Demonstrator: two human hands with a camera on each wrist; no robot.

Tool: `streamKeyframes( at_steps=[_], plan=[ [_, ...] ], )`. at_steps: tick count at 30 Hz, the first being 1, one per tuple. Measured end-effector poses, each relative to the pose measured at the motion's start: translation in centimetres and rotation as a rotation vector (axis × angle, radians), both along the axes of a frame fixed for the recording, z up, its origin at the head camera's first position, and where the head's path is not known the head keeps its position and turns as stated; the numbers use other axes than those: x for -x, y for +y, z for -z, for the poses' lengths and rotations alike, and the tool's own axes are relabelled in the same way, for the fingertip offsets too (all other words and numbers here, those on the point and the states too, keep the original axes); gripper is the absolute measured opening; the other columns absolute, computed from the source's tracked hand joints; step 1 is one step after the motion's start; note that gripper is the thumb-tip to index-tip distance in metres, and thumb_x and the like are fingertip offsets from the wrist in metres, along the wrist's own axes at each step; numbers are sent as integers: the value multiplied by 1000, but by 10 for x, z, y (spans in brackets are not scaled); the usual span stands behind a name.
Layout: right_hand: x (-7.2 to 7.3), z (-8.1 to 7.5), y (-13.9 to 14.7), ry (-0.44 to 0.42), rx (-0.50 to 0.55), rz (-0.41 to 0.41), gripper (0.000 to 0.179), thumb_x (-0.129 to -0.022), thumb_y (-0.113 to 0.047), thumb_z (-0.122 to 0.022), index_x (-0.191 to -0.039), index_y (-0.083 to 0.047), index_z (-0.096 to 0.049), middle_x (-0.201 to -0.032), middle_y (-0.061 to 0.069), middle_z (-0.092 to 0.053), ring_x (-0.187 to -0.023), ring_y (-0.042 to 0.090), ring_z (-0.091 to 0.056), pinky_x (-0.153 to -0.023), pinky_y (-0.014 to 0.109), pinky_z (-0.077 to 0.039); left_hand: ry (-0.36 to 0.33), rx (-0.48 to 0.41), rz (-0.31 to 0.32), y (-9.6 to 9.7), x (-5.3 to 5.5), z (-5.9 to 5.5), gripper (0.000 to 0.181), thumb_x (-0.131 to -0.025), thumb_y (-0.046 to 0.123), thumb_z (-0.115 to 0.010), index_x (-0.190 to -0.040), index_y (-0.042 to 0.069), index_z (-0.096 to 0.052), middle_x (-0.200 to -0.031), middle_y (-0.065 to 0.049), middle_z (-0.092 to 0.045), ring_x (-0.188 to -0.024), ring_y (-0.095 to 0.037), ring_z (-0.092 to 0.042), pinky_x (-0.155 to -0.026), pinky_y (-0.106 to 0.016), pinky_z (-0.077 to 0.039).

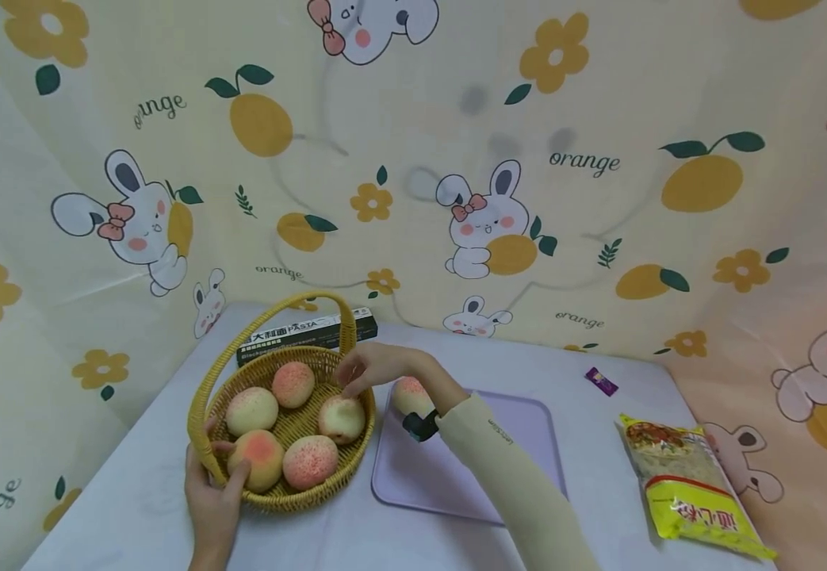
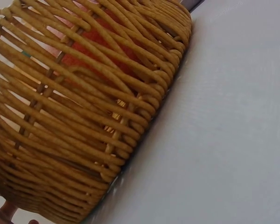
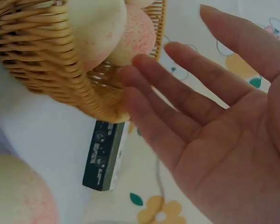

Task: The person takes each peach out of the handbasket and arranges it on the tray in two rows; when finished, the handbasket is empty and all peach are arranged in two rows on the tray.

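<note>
A yellow woven basket (image 1: 292,501) with a tall handle holds several peaches, among them a pink-blushed one (image 1: 256,460) at the front left. My left hand (image 1: 215,498) grips the basket's left rim near the handle's foot, thumb over the edge on the inside. My right hand (image 1: 380,366) hovers over the basket's right side, close above a pale peach (image 1: 342,420). In the right wrist view its fingers are spread and relaxed, with nothing held. Another peach (image 1: 410,394) lies on the lilac tray (image 1: 527,444), partly hidden by the right wrist. Basket weave fills the left wrist view.
Behind the basket lies a black pasta box (image 1: 365,325). To the right of the tray are a small purple packet (image 1: 602,381) and a yellow bag of noodles (image 1: 694,492). A printed cloth (image 1: 413,277) hangs around the white table's back and sides.
</note>
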State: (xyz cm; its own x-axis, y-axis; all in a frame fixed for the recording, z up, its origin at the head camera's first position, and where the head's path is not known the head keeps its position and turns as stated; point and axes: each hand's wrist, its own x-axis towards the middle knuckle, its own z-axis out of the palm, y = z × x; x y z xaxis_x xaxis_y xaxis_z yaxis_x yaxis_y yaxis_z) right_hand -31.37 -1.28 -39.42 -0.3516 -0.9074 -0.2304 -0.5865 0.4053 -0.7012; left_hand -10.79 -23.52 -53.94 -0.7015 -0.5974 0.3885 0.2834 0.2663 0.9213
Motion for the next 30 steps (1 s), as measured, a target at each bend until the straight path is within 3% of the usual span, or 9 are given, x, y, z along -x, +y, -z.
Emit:
streamKeyframes(
  at_steps=[5, 11, 13, 15, 16, 19, 22, 25, 30],
  plan=[
    [1, -3, -18, 71, -85, -53, 38, -92, -10, -70, -129, -1, -65, -126, 16, -66, -109, 15, -62, -90, 24, -48, -26, 0, 0, -3, 0, -1, 75, -81, -19, -65, -147, 9, -47, -103, -2, -53, -98, -12, -51, -82, -13, -41],
    [-4, -1, -37, 52, -185, -28, 35, -95, -8, -65, -128, 3, -64, -129, 17, -64, -116, 21, -60, -91, 26, -49, -33, 18, -9, -3, 1, 1, 75, -80, -22, -65, -147, 3, -44, -104, -7, -53, -100, -11, -49, -88, -16, -37],
    [-4, 2, -43, 54, -215, -35, 29, -95, -7, -64, -121, 5, -68, -117, 14, -69, -101, 16, -63, -82, 23, -49, -30, 11, -8, -2, 2, 2, 75, -79, -22, -65, -147, 2, -44, -104, -8, -53, -100, -12, -49, -89, -16, -37],
    [-4, 5, -49, 66, -255, -43, 16, -94, -6, -64, -103, 4, -73, -91, 7, -69, -77, 9, -58, -67, 19, -45, -29, -4, -2, 0, 2, 1, 75, -79, -22, -65, -147, 3, -44, -104, -9, -53, -100, -13, -50, -88, -17, -38],
    [-4, 6, -52, 69, -280, -36, 12, -94, -5, -64, -91, 4, -72, -78, 3, -63, -67, 6, -51, -61, 18, -40, -26, -9, 2, 0, 1, 1, 75, -80, -22, -65, -148, 3, -44, -104, -9, -53, -100, -13, -49, -88, -17, -38],
    [-3, 9, -60, 55, -363, 7, 29, -94, -6, -64, -66, -5, -57, -58, -2, -41, -51, 7, -35, -53, 22, -30, -30, -24, 7, 2, 1, -1, 76, -80, -20, -66, -148, 5, -44, -104, -7, -53, -101, -14, -49, -88, -16, -38],
    [-2, 12, -66, 37, -426, 69, 39, -93, -12, -67, -59, -11, -48, -55, -4, -39, -51, 9, -36, -55, 26, -33, -40, -15, 3, 4, 0, -4, 75, -81, -20, -65, -148, 4, -43, -104, -8, -53, -101, -13, -49, -88, -16, -38],
    [-2, 13, -71, 19, -459, 120, 37, -91, -20, -71, -60, -13, -51, -60, -3, -46, -59, 13, -45, -64, 32, -45, -31, -15, 3, 5, -1, -7, 73, -81, -22, -64, -147, 0, -43, -103, -12, -52, -100, -15, -49, -88, -17, -38],
    [-2, 15, -77, -33, -499, 195, 34, -88, -20, -73, -66, -12, -48, -70, 1, -47, -72, 20, -49, -75, 38, -49, -19, -21, 7, 5, -1, -7, 71, -81, -21, -64, -146, -2, -43, -103, -12, -52, -101, -16, -49, -89, -18, -39]
  ],
)
